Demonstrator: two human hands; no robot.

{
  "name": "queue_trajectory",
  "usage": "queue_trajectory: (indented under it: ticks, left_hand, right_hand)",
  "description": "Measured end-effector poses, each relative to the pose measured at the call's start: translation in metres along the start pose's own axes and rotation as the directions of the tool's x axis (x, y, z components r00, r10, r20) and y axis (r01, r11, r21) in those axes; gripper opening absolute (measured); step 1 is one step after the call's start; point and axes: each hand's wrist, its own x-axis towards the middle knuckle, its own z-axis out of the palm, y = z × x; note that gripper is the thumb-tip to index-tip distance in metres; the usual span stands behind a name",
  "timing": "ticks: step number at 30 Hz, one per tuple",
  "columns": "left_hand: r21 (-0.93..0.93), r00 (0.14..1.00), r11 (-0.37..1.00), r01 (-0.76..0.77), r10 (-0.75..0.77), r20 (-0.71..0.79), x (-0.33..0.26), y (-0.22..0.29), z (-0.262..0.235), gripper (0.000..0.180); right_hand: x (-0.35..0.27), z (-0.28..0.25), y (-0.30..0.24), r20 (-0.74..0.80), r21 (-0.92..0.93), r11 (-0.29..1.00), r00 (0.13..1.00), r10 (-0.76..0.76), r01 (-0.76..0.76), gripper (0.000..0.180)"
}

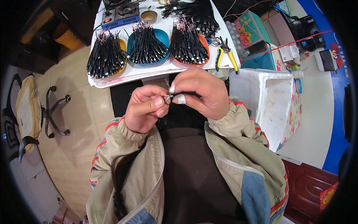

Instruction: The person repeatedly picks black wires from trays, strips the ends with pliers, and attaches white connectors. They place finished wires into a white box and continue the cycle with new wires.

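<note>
In front of my chest, my left hand (146, 108) pinches the end of a thin cable between thumb and forefinger. Short red and white wires (166, 98) stick out past those fingertips. My right hand (204, 91) comes in from the other side, curled, with whitish tape wrapped round its thumb and forefinger tips. These tips meet at the wire ends; whatever lies between them is too small to make out. Beyond the hands, black cables (106, 54) with plugs at their near ends fill a yellow bowl (122, 45), a blue bowl (163, 37) and an orange bowl (204, 42).
The bowls stand on a white table (112, 81), beside yellow-and-black pliers (232, 59). Behind them are a blue device with a red light (120, 18), a small pan (149, 15) and more loose cables (194, 13). A white foam box (250, 84) is at the right, a wheeled chair (30, 112) at the left.
</note>
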Motion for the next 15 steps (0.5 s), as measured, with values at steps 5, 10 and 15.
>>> queue_trajectory:
  ticks: [5,10,15]
  left_hand:
    - [0.128,1.000,0.992,-0.012,0.012,0.003,0.004,0.006,0.001,0.013]
    - [0.908,0.919,0.242,-0.342,0.288,0.270,0.009,0.025,0.007,0.009]
    - [0.696,0.971,0.702,-0.150,0.236,-0.029,0.006,0.017,0.008,0.010]
  right_hand:
    - [0.005,0.009,0.001,0.009,0.070,0.992,0.995,0.100,-0.101,0.008]
    - [-0.003,0.015,0.005,0.382,0.726,0.281,0.708,0.594,-0.627,0.011]
    - [-0.003,0.008,0.002,0.188,0.504,0.628,0.784,0.591,-0.594,0.014]
